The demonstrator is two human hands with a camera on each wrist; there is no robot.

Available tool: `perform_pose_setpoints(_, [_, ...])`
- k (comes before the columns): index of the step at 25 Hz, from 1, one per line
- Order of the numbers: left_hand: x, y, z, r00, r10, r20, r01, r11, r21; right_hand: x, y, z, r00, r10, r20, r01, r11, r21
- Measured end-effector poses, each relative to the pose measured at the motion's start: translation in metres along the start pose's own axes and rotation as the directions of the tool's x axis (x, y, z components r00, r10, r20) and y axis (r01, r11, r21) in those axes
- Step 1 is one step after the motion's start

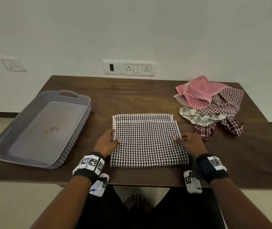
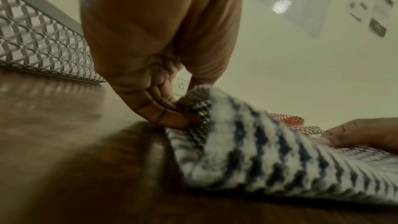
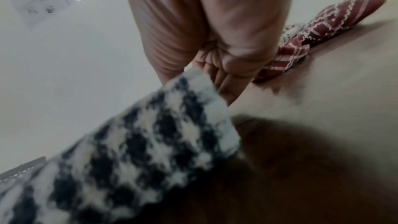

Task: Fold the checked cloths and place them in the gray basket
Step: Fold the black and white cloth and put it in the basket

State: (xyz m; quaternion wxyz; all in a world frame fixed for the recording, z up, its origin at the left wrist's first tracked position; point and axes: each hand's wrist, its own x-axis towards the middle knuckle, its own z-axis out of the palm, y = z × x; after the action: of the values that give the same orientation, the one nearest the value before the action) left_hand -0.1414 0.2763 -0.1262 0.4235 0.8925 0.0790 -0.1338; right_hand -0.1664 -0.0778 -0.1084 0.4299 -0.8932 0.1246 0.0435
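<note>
A black-and-white checked cloth (image 1: 147,141) lies folded in half on the wooden table (image 1: 132,96), in front of me. My left hand (image 1: 108,141) pinches its left edge, thumb on top and fingers under the cloth (image 2: 237,142). My right hand (image 1: 186,140) pinches the right edge of the cloth (image 3: 150,142) the same way. The gray basket (image 1: 37,128) stands at the left with nothing in it; its perforated wall (image 2: 38,40) shows in the left wrist view.
A heap of unfolded checked cloths (image 1: 211,104), red, maroon and white, lies at the back right of the table; a maroon one (image 3: 323,28) is just beyond my right hand. Wall sockets (image 1: 129,68) sit behind the table.
</note>
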Motion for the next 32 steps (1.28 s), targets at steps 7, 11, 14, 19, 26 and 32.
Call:
perform_pose_setpoints(7, [-0.01, 0.018, -0.001, 0.988, 0.146, -0.059, -0.153, 0.979, -0.137, -0.006, -0.012, 0.006, 0.994, -0.067, -0.087, 0.069, 0.997, 0.024])
perform_pose_setpoints(11, [-0.014, 0.037, -0.014, 0.965, 0.19, -0.18, -0.23, 0.944, -0.237, -0.003, -0.04, 0.0, 0.983, -0.101, -0.154, 0.132, 0.97, 0.205])
perform_pose_setpoints(14, [-0.002, 0.037, -0.019, 0.973, 0.151, -0.173, -0.184, 0.964, -0.191, 0.016, -0.041, 0.003, 0.978, -0.077, -0.196, 0.109, 0.982, 0.155])
perform_pose_setpoints(19, [0.011, 0.012, -0.012, 0.994, 0.07, -0.081, -0.076, 0.995, -0.071, 0.023, -0.024, 0.016, 0.996, 0.076, -0.042, -0.077, 0.997, -0.021])
perform_pose_setpoints(26, [0.011, 0.016, -0.014, 0.977, 0.182, -0.109, -0.181, 0.983, 0.015, 0.018, -0.02, 0.018, 0.992, 0.094, -0.088, -0.096, 0.995, -0.023])
perform_pose_setpoints(32, [0.018, 0.018, -0.01, 0.995, 0.094, -0.032, -0.086, 0.977, 0.196, 0.015, -0.027, 0.013, 0.984, 0.143, -0.108, -0.153, 0.984, -0.088])
